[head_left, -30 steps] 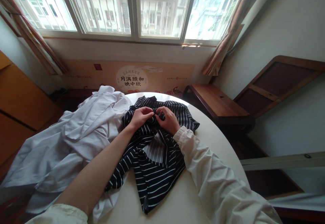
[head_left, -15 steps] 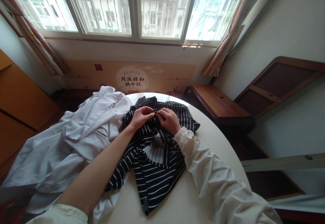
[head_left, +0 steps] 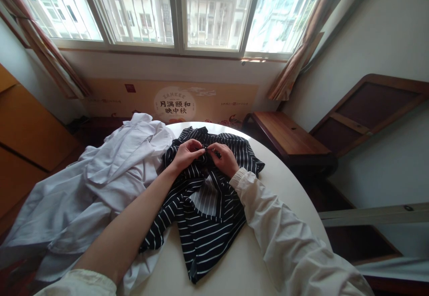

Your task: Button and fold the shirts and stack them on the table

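A black shirt with thin white stripes lies spread and rumpled on a round white table. Its paler inner side shows through an opening near the middle. My left hand pinches a bit of the shirt's upper part between thumb and forefinger. Close against it, my right hand pinches the same area from the other side, fingertips almost touching the left ones. Any small button or fastening there is too small to make out. The right sleeve is down to the wrist; the left forearm is bare.
White cloth is heaped on the table's left side and hangs over its edge. A wooden bench stands beyond the table at right, near a leaning framed panel. Barred windows fill the far wall, between curtains.
The fingers of my right hand have shifted slightly at the pinched spot. The shirt and the white cloth look nearly the same.
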The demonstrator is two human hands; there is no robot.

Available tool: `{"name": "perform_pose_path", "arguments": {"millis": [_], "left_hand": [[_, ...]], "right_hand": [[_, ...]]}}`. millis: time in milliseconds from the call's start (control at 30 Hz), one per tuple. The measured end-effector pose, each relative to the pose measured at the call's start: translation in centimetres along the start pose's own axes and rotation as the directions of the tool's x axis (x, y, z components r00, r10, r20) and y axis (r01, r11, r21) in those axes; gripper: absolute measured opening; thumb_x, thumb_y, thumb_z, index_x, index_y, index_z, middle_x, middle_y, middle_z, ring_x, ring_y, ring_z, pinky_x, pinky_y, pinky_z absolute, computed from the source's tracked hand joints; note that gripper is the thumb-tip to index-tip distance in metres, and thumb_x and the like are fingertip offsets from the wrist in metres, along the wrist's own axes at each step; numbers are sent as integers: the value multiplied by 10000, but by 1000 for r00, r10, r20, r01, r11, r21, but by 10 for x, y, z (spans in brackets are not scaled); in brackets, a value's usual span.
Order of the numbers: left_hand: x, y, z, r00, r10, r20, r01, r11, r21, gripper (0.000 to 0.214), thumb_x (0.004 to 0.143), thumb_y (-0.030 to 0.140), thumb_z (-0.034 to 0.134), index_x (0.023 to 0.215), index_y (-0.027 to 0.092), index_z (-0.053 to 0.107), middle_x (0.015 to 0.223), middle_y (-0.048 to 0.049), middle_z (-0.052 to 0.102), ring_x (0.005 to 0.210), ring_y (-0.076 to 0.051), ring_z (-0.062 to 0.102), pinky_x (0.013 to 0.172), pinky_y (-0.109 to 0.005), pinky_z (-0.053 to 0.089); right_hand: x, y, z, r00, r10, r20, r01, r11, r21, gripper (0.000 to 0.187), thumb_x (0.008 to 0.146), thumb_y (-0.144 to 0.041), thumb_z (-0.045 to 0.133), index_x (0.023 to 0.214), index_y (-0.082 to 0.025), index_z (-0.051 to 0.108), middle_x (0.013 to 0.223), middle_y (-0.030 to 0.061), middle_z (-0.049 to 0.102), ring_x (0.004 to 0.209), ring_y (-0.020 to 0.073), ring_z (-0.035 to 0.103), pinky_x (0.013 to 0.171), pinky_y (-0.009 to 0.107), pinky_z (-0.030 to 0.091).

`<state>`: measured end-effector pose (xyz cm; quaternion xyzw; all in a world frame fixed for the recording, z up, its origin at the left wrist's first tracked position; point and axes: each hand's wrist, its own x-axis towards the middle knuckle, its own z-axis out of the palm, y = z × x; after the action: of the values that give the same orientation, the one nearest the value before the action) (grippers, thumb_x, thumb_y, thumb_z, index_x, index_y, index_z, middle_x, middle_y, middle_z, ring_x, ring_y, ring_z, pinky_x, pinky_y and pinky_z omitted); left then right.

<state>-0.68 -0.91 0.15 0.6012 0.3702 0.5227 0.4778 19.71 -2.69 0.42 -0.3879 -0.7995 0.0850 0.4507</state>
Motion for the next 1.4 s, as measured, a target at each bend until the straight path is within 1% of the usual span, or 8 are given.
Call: {"name": "perform_pose_path", "arguments": {"millis": [100,300,533,767,1033,1133,1267,1400], "left_hand": [[0,0,0,1000,-9,2,9,1000,8,357,716,422,888,905,189,693,890,-16,701,685,-129,617,613,-252,505],[2,-3,0,998,54,-25,-50,991,127,304,758,404,857,910,180,720,951,-47,736,892,-193,686,835,-316,547],[-2,0,1,997,28,78,-40,988,147,302,842,470,780,947,186,780,969,-66,774,914,-224,705,860,-339,551],[1,-1,1,999,-10,39,7,998,70,340,791,504,847,912,192,787,959,-60,774,899,-212,692,859,-327,541],[-2,12,-1,992,-121,-20,117,981,-155,361,739,498,889,913,200,786,940,-30,759,894,-188,680,867,-299,526],[-2,13,-3,985,-166,-45,150,958,-247,382,724,498,900,927,199,775,911,-22,749,837,-173,680,805,-284,539],[2,7,-6,971,-207,-116,161,932,-324,407,705,482,912,940,191,753,887,-18,741,775,-152,679,751,-278,555],[7,-1,-6,964,-165,-209,116,966,-231,434,712,510,894,931,175,726,877,-32,746,789,-162,692,767,-300,571]], "right_hand": [[0,0,-1,1000,11,-5,-11,998,66,84,988,-260,611,1000,-252,694,960,24,756,875,215,694,905,365,507],[-1,-1,0,998,61,5,-61,983,175,87,952,-290,623,1008,-238,664,948,27,730,820,196,660,832,340,542],[0,0,1,997,83,-4,-80,978,193,69,919,-293,651,959,-238,644,923,15,713,793,186,630,810,336,532],[1,3,1,987,160,-27,-150,964,218,199,918,-426,705,905,-236,648,870,11,692,769,183,599,770,329,517],[18,9,-18,953,228,199,-281,911,301,301,889,-500,736,994,-219,760,918,40,747,796,196,637,777,351,525],[23,12,-31,954,210,212,-259,936,237,225,879,-401,725,1004,-219,768,978,48,759,828,198,641,821,365,521],[28,13,-47,966,200,166,-211,976,47,224,801,-288,729,1011,-209,728,877,15,699,733,169,581,709,319,477],[31,2,-58,950,205,236,-195,979,-66,255,766,-311,761,992,-223,683,719,-41,628,629,147,545,594,282,410]]}}
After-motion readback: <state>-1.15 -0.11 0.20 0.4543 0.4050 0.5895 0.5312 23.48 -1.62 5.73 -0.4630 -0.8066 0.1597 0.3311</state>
